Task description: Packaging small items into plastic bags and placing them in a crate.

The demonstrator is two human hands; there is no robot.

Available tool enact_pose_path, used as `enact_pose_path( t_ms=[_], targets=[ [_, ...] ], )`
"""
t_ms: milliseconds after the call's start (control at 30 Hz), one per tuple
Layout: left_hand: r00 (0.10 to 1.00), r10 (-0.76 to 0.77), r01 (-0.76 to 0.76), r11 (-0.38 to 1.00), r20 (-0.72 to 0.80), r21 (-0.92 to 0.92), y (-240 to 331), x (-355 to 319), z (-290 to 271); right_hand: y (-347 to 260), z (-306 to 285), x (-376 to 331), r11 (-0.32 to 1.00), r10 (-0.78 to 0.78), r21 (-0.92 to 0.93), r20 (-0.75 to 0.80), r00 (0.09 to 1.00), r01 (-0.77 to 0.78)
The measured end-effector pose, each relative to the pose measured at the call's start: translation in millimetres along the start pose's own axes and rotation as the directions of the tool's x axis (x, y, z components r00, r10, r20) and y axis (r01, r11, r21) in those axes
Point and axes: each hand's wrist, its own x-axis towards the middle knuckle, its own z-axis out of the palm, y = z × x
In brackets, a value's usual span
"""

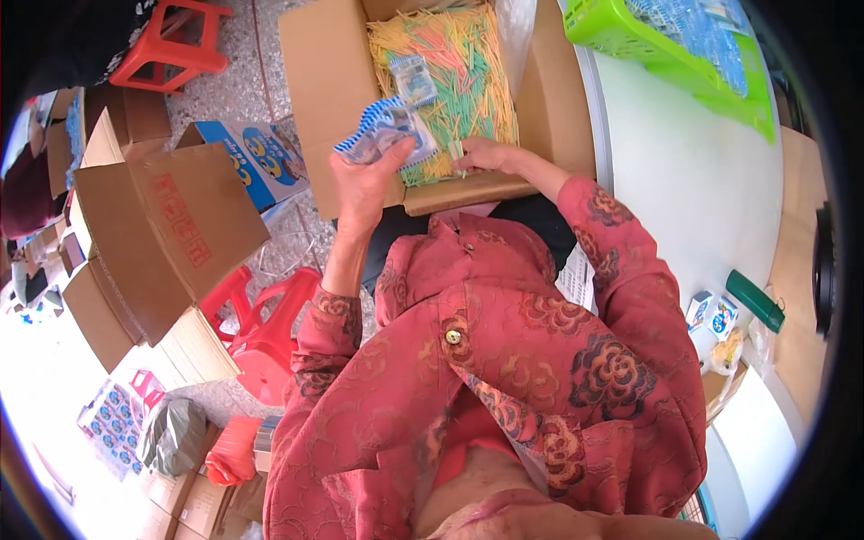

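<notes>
My left hand (364,184) is closed on a small clear plastic packet (382,126) with blue-and-white striped edges, held up over the near left side of an open cardboard box (326,81). Inside that box lies a thick layer of thin sticks (463,49) in yellow, green, orange and pink. My right hand (486,156) reaches in over the box's near edge, its fingers pinched around a few pale sticks (457,160). A second clear packet (414,81) rests on top of the sticks, just beyond the held one.
A tall open carton (171,243) stands to my left, with a blue-and-white printed box (261,162) behind it. Red plastic stools (270,337) are at left and far left. On the right is a white surface (693,180) with a green basket (666,45) of blue packets.
</notes>
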Motion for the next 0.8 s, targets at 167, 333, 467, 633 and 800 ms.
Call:
enact_pose_path(
  t_ms=[167,333,467,633,800],
  targets=[
    [0.998,-0.042,0.037,0.994,0.045,0.105,-7.7,-4.4,1.6,-63.5,-13.9,-41.0,0.881,-0.32,0.239,-0.336,0.886,0.409],
    [0.996,-0.033,0.023,0.993,0.082,0.117,-11.3,-3.3,9.7,-152.4,8.0,-120.5,0.69,-0.614,0.114,-0.432,0.661,0.715],
    [0.994,-0.04,0.031,0.995,0.101,0.09,-9.9,-2.1,18.8,-175.0,34.8,-143.5,0.663,-0.719,0.0,-0.282,0.636,0.749],
    [0.993,-0.048,0.039,0.996,0.105,0.077,-6.3,-5.5,24.4,-173.5,41.2,-142.8,0.745,-0.628,0.098,-0.233,0.743,0.66],
    [0.991,-0.035,0.018,0.992,0.131,0.125,-11.5,-7.1,19.7,-169.3,41.9,-141.5,0.824,-0.532,0.05,-0.276,0.8,0.565]
  ],
)
